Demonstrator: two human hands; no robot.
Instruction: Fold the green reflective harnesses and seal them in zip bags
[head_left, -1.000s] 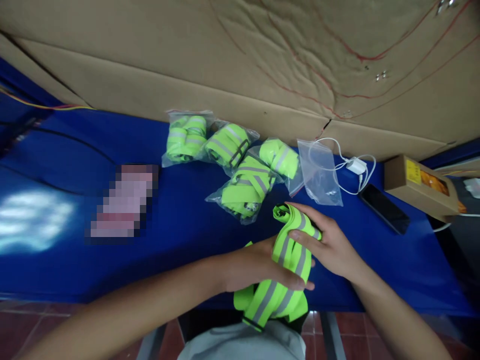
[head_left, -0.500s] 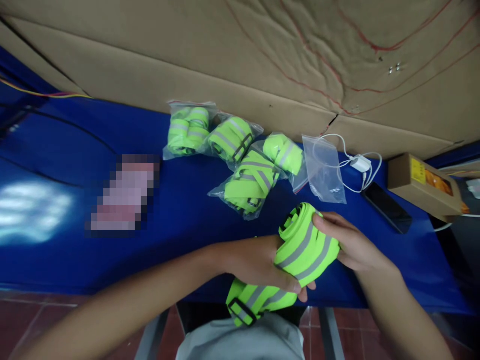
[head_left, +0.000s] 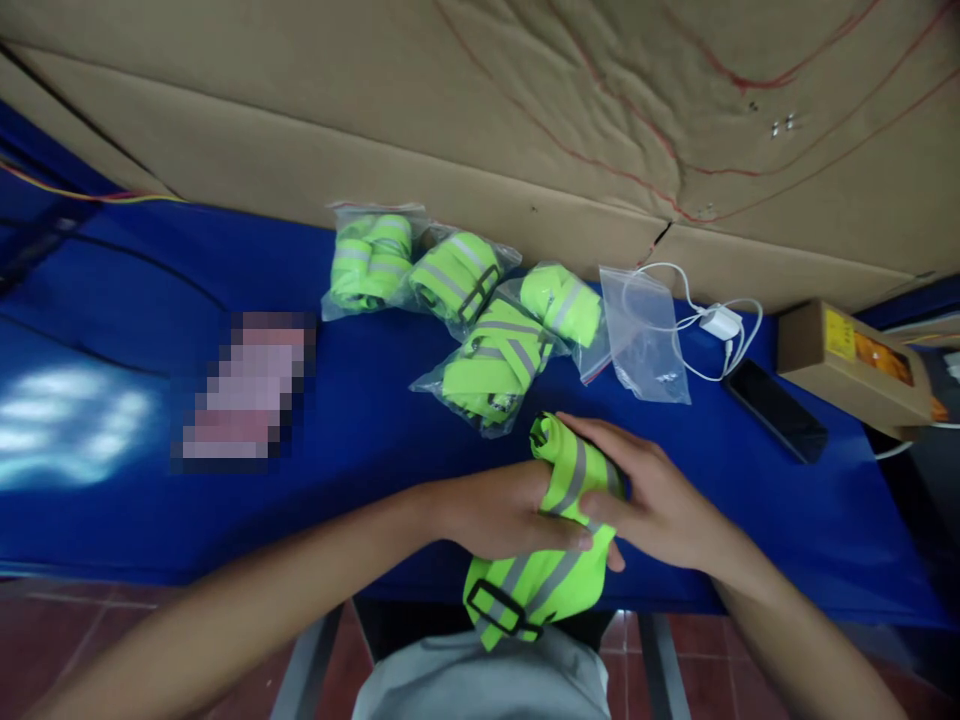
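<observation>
Between my two hands is a partly rolled neon-yellow reflective strap [head_left: 568, 475] with grey stripes. My left hand [head_left: 510, 515] grips it from the left, its thumb lying across the band. On the other side my right hand [head_left: 645, 495] wraps round the roll, thumb in front and fingers behind. The loose end hangs toward my lap, bearing a black plastic buckle [head_left: 496, 606]. Just beyond, on the blue table, lie several clear zip bags holding similar rolled straps, the nearest being a bagged strap [head_left: 491, 365].
A flat clear zip bag [head_left: 646, 345] lies near a white charger [head_left: 721, 321] and its cable. To the right are a black phone [head_left: 776, 410] and a cardboard box [head_left: 855, 360]. A pixelated pinkish item [head_left: 251, 385] rests at left. Brown cardboard [head_left: 337, 120] lines the back.
My right hand has moved left and down over the roll, closer to my left hand. The roll has turned and looks narrower, and the buckle end has shifted slightly right.
</observation>
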